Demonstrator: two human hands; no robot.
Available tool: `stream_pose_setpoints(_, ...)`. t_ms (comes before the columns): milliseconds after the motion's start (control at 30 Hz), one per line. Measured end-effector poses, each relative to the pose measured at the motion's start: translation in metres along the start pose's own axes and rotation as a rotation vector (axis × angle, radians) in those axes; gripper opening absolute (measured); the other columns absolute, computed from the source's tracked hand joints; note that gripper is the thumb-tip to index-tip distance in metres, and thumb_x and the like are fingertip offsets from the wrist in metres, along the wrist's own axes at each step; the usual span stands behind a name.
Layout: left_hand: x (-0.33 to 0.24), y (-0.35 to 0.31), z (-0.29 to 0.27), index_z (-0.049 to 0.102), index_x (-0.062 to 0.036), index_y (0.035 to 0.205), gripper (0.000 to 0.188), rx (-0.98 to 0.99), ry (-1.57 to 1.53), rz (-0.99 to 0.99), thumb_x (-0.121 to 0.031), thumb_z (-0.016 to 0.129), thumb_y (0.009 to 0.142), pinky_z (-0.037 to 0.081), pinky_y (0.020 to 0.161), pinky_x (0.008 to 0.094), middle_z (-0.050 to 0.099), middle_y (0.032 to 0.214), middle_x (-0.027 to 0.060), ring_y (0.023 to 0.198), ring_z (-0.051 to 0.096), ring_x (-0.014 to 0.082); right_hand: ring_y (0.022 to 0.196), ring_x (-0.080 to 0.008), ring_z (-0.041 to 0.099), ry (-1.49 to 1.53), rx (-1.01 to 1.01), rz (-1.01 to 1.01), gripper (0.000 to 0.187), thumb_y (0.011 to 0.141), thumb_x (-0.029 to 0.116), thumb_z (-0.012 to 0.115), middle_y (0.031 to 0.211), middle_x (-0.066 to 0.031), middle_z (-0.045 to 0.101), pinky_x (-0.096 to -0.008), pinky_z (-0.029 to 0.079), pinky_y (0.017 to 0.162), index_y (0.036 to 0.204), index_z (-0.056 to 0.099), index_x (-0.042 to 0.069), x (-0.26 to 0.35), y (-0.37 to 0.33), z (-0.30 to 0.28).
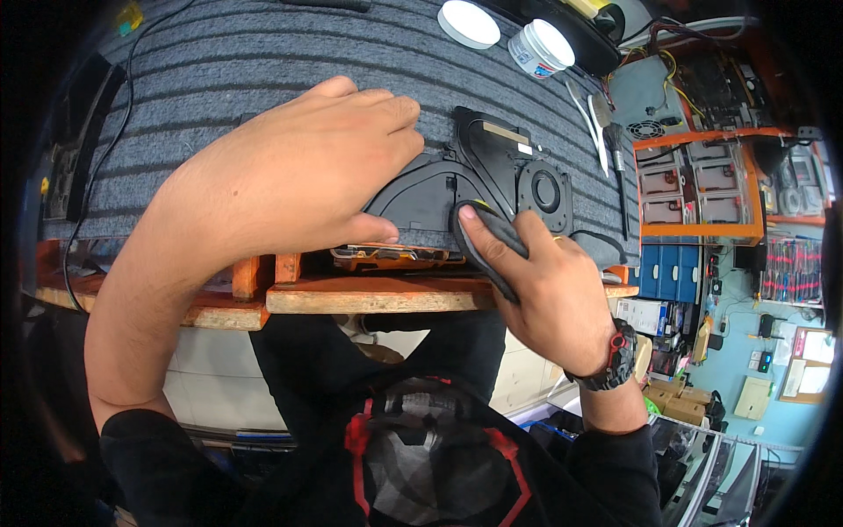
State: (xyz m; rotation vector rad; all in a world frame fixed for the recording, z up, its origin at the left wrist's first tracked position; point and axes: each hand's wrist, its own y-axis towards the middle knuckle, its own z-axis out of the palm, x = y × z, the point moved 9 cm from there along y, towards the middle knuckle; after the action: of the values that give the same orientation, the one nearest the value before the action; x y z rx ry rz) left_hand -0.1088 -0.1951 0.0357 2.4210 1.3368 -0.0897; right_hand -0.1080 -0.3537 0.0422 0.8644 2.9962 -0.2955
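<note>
A black laptop cooling assembly with a round fan lies on the striped grey mat near the bench's front edge. My left hand reaches over its left part, fingers bent down and thumb at the near side. The hand hides that end. In my right hand is a folded dark grey cloth, pinched under the thumb. The cloth touches the near edge of the assembly, left of the fan. What lies beneath the cloth is hidden.
An open white tub and its white lid stand at the back. Brushes and a white tool lie on the right. A dark cable runs along the left side. The wooden edge borders the bench in front.
</note>
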Motion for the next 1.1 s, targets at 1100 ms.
stream_pose_setpoints(1100,0.003,-0.003,-0.001,0.065,0.0005,0.128,0.069,-0.012,0.026,-0.028,-0.035,0.086,0.073,0.044,0.107,0.0407,0.062,0.122,0.0111,0.117,0.058,0.0302,0.074,-0.0342,0.063,0.046,-0.109,0.155,0.08,0.076,0.01,0.077,0.102,-0.0152,0.052,-0.0446,0.054,0.069,0.152,0.053,0.017,-0.011,-0.016,0.007)
